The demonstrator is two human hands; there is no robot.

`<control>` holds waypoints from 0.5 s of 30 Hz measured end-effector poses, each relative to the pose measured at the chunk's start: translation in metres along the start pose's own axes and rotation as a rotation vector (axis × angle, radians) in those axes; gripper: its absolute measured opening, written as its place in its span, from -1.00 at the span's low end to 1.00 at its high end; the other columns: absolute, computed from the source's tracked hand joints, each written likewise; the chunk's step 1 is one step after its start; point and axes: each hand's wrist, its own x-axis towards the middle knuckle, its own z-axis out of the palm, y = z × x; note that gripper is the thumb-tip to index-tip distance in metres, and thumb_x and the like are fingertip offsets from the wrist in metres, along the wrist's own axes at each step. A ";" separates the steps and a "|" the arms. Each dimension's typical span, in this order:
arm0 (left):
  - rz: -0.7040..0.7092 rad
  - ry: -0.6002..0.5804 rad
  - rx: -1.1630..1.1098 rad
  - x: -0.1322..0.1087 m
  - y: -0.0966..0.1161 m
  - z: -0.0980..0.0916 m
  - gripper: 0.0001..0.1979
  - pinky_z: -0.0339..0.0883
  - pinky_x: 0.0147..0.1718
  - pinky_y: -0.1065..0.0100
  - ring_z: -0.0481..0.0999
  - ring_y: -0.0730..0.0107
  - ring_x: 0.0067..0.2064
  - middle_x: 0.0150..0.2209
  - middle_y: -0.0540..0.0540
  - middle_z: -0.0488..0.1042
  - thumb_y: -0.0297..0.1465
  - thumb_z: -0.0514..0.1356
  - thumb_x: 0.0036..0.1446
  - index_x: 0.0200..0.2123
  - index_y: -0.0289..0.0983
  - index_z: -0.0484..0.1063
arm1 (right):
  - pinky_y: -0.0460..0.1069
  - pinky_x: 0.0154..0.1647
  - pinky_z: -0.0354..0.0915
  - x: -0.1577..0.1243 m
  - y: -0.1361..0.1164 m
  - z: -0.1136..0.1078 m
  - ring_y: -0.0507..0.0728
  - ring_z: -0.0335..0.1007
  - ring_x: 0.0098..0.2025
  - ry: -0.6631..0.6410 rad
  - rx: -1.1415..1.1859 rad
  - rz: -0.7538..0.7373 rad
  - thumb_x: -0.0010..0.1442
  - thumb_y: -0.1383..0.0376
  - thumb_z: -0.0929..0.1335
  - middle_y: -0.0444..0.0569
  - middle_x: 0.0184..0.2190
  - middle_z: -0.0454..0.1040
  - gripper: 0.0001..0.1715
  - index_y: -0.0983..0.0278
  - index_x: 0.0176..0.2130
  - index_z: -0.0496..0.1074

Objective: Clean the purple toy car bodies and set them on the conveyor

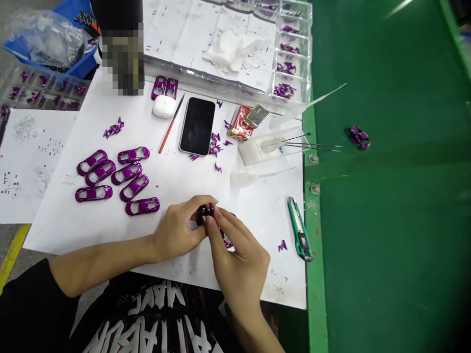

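Green bench (390,255) under white paper sheet (265,245); clear compartment tray (294,54) along far edge, purple pieces in its cells. Purple car-body shells (117,179) in loose rows left of centre; black-screened phone (197,126) up top, purple scraps (215,144) just beside it; green utility knife (300,229) at sheet's right edge. Left grip (178,230) and right grip (239,255) together, clamped on small purple piece (206,212) above sheet, near front edge; piece mostly hidden by fingers, probably shell part.
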 end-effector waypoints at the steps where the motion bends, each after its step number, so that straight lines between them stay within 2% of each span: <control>1: -0.016 -0.034 -0.022 0.001 0.001 -0.002 -0.57 0.62 0.05 0.20 0.71 0.27 -0.08 -0.09 -0.11 0.66 -0.42 0.28 0.27 0.20 -0.21 0.46 | 0.08 0.02 0.65 0.001 0.002 -0.003 0.20 0.68 -0.02 -0.007 -0.010 -0.018 0.36 0.29 0.47 0.00 -0.02 0.69 -0.81 0.15 -0.05 0.71; 3: -0.067 -0.138 -0.094 0.004 0.005 -0.006 -0.35 0.61 0.04 0.21 0.71 0.29 -0.09 -0.12 -0.08 0.66 -0.43 0.29 0.26 0.40 -0.16 0.27 | 0.10 0.06 0.63 0.006 0.006 -0.011 0.20 0.65 0.04 -0.042 0.011 -0.014 0.33 0.27 0.51 -0.02 0.01 0.68 -0.85 0.10 -0.09 0.70; 5: -0.084 -0.261 -0.124 0.006 0.006 -0.010 -0.13 0.59 0.06 0.17 0.71 0.26 -0.07 -0.11 -0.08 0.67 -0.43 0.30 0.26 0.53 -0.13 0.00 | 0.10 0.07 0.63 0.012 0.011 -0.021 0.22 0.62 0.11 -0.171 0.102 0.028 0.31 0.25 0.52 -0.04 0.07 0.65 -0.69 0.04 0.05 0.64; 6: -0.076 -0.311 -0.109 0.007 0.006 -0.012 -0.09 0.59 0.08 0.14 0.70 0.23 -0.03 -0.09 -0.10 0.67 -0.43 0.29 0.26 0.56 -0.12 -0.07 | 0.10 0.07 0.63 0.013 0.014 -0.024 0.22 0.61 0.15 -0.252 0.145 0.043 0.33 0.25 0.51 -0.05 0.11 0.64 -0.60 0.02 0.15 0.59; 8: -0.047 -0.366 -0.046 0.007 0.004 -0.015 -0.12 0.58 0.08 0.08 0.69 0.17 0.00 -0.04 -0.13 0.66 -0.42 0.27 0.28 0.56 -0.13 -0.07 | 0.11 0.11 0.62 0.015 0.018 -0.027 0.21 0.61 0.16 -0.381 0.179 0.038 0.38 0.28 0.45 -0.05 0.15 0.62 -0.51 0.01 0.26 0.50; 9: -0.036 -0.379 -0.015 0.006 0.002 -0.015 -0.15 0.58 0.07 0.07 0.68 0.16 0.00 -0.01 -0.14 0.65 -0.41 0.25 0.30 0.55 -0.13 -0.04 | 0.11 0.13 0.61 0.014 0.019 -0.026 0.20 0.62 0.14 -0.398 0.161 0.022 0.40 0.29 0.42 -0.06 0.14 0.63 -0.53 0.03 0.25 0.51; 12: -0.021 -0.400 0.035 0.005 -0.001 -0.014 -0.24 0.59 0.02 0.06 0.68 0.18 -0.06 0.01 -0.16 0.64 -0.36 0.21 0.35 0.53 -0.15 0.02 | 0.07 0.11 0.62 0.009 0.020 -0.022 0.19 0.66 0.08 -0.329 0.080 -0.024 0.42 0.31 0.39 -0.05 0.11 0.65 -0.60 0.09 0.20 0.55; 15: -0.062 -0.373 -0.003 0.004 0.001 -0.012 -0.21 0.57 0.04 0.04 0.68 0.15 -0.02 0.04 -0.20 0.64 -0.34 0.24 0.34 0.53 -0.19 -0.02 | 0.08 0.10 0.62 0.011 0.016 -0.029 0.21 0.65 0.11 -0.374 0.036 -0.068 0.42 0.29 0.39 -0.03 0.15 0.62 -0.57 0.12 0.24 0.53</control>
